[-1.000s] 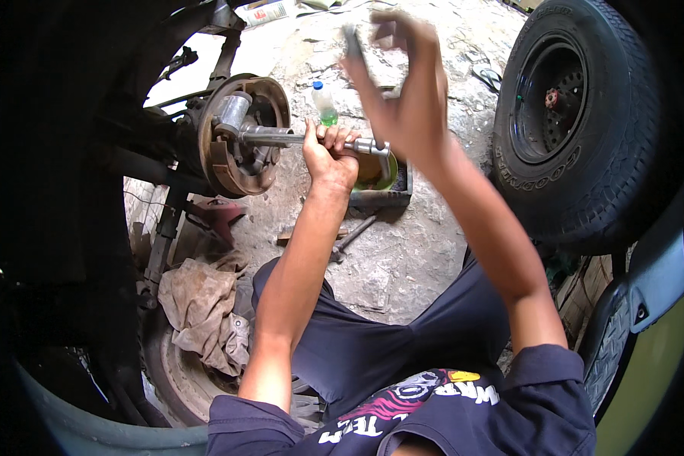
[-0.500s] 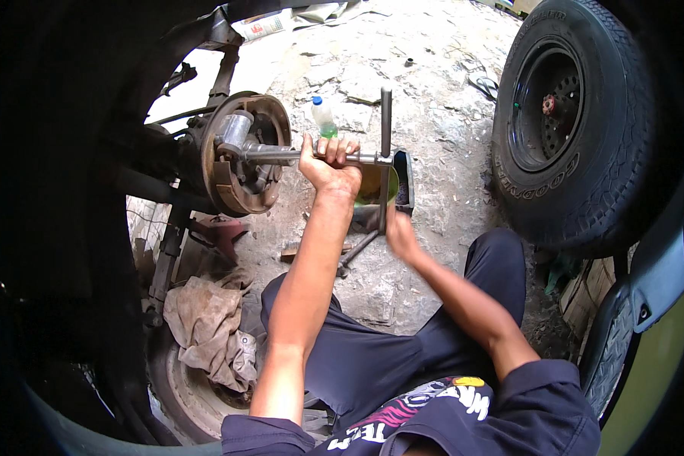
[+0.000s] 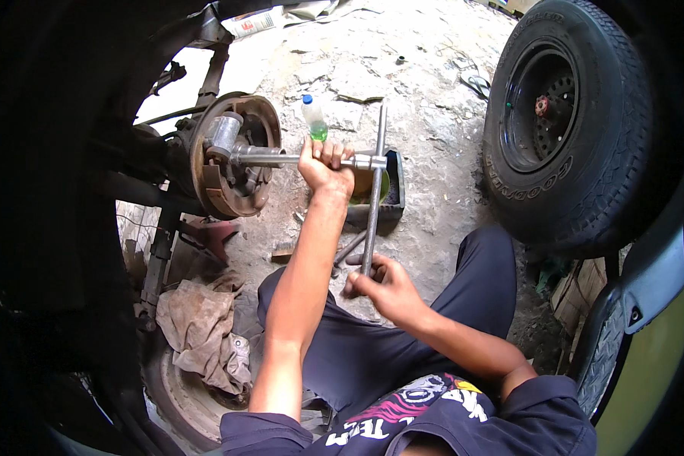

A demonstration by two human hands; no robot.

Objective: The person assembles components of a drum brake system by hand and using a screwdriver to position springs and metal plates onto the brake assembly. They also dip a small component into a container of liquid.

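Observation:
A steel cross wrench has one arm running left into the rusty wheel hub of a raised vehicle. My left hand grips that horizontal arm near the cross joint. My right hand holds the lower end of the upright crossbar. Its upper end points away from me over the ground. I sit on the ground with my legs under the wrench.
A black wheel with tyre leans at the right. A small bottle with green liquid and a dark tray lie behind the wrench. A dirty rag rests on a wheel lying flat at lower left. The ground is rough broken concrete.
My right hand came down from high above the wrench to the lower end of the crossbar, swinging the bar round. My left hand stayed on the horizontal arm.

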